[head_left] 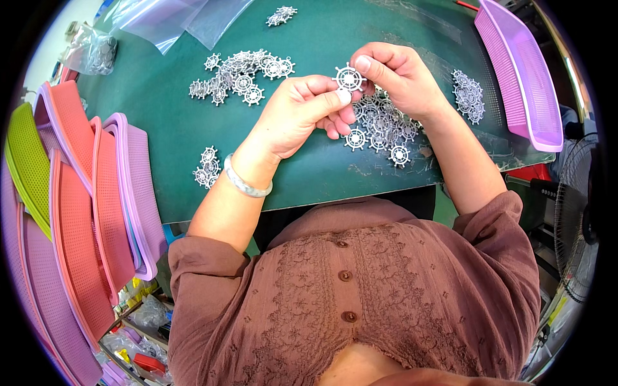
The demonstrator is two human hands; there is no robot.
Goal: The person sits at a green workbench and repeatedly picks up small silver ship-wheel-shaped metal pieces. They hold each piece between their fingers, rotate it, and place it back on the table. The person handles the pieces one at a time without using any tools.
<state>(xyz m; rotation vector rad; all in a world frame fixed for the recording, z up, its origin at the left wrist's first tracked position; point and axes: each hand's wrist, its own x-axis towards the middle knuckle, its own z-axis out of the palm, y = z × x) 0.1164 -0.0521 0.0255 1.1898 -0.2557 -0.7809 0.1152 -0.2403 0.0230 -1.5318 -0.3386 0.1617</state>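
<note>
Between my two hands is a small silver ship's-wheel charm (349, 79), held up above the table. My left hand (301, 109), with a pale bangle on its wrist, pinches the charm's lower edge between thumb and fingers. On the other side, my right hand (400, 77) grips its right edge with thumb and forefinger. Beneath and beside the right hand lies a loose pile of the same charms (380, 125), partly hidden by the hand. Another heap of charms (241, 74) spreads out beyond my left hand.
Smaller charm clusters lie near my left forearm (207, 168), at the far edge (281, 16) and at the right (468, 96) of the green table (309, 180). A purple basket (524, 77) stands at the right edge. Stacked coloured baskets (77, 212) line the left. Clear plastic bags (174, 19) lie far left.
</note>
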